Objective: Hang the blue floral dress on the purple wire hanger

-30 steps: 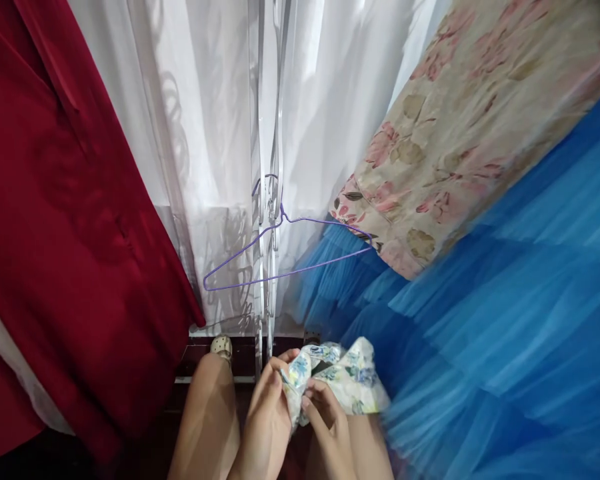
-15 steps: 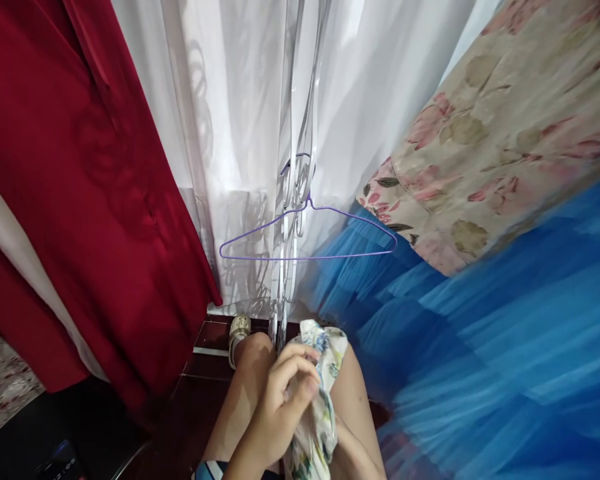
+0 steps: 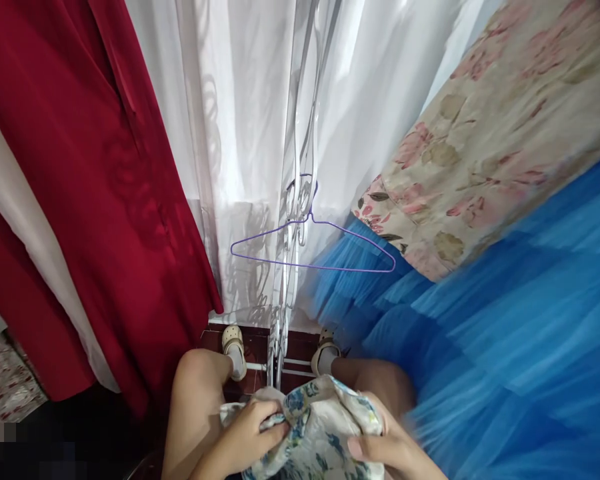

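Observation:
A white cloth garment (image 3: pixel 325 427) with blue flowers and green leaves lies bunched across my lap. My left hand (image 3: pixel 257 430) is closed on its left part, with a fold of fabric between thumb and fingers. At its right edge my right hand (image 3: pixel 380 440) grips the cloth, thumb on top and the other fingers mostly hidden beneath. Beyond my knees, a thin purple hanger (image 3: pixel 313 267) hangs bare from a white metal rack (image 3: pixel 300 133) with curled ends.
Red cloth (image 3: pixel 145 267) hangs at the left. A beige floral garment (image 3: pixel 445 153) and blue tulle (image 3: pixel 455 333) hang at the right. White curtains (image 3: pixel 250 100) hang behind the rack. My feet in cream clogs (image 3: pixel 233 340) stand on both sides of the rack's base.
The garment has been spread wider and turned, and my hands have moved apart to its two sides. My knees have parted. The view has shifted slightly.

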Demonstrator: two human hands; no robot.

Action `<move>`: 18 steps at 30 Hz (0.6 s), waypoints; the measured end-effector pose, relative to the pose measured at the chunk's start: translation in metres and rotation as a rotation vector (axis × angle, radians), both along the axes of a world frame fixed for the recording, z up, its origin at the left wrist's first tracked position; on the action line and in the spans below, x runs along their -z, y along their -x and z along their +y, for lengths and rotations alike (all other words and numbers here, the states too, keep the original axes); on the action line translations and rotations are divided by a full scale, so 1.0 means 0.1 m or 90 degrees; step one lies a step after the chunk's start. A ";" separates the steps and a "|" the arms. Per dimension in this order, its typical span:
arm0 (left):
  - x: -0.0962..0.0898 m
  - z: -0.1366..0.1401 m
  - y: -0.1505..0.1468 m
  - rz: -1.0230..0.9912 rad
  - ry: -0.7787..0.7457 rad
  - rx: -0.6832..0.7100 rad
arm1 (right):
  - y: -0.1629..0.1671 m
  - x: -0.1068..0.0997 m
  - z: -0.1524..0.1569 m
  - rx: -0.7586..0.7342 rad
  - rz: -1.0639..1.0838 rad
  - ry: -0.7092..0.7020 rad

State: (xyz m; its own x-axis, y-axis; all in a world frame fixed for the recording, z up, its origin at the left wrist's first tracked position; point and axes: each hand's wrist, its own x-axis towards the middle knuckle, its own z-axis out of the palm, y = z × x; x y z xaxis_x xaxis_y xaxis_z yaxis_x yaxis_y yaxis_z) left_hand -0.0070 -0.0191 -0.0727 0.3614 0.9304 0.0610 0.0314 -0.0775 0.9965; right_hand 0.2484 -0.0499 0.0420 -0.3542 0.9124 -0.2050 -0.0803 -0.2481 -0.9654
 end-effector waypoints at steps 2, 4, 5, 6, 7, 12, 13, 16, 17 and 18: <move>0.02 0.04 0.14 0.071 -0.050 0.013 | -0.09 -0.12 0.08 0.016 -0.065 -0.060; -0.03 0.14 0.29 0.156 -0.110 0.015 | -0.20 -0.20 0.17 0.060 -0.124 -0.111; -0.08 0.22 0.38 0.197 -0.148 0.007 | -0.26 -0.23 0.22 0.081 -0.158 -0.141; -0.16 0.32 0.47 0.238 -0.193 -0.006 | -0.32 -0.27 0.26 0.101 -0.197 -0.180; -0.24 0.43 0.56 0.275 -0.243 -0.023 | -0.38 -0.30 0.32 0.122 -0.241 -0.229; -0.80 1.12 0.98 0.269 -0.425 -0.137 | -0.47 -0.51 0.68 0.214 -0.413 -0.474; -0.91 1.26 1.02 0.223 -0.419 -0.176 | -0.45 -0.54 0.77 0.220 -0.424 -0.494; -1.19 1.67 1.06 0.108 -0.381 -0.251 | -0.34 -0.60 1.07 0.239 -0.458 -0.532; -1.27 1.79 1.04 0.081 -0.370 -0.261 | -0.30 -0.62 1.19 0.247 -0.483 -0.548; -1.33 1.91 1.02 0.057 -0.360 -0.269 | -0.27 -0.63 1.30 0.256 -0.519 -0.567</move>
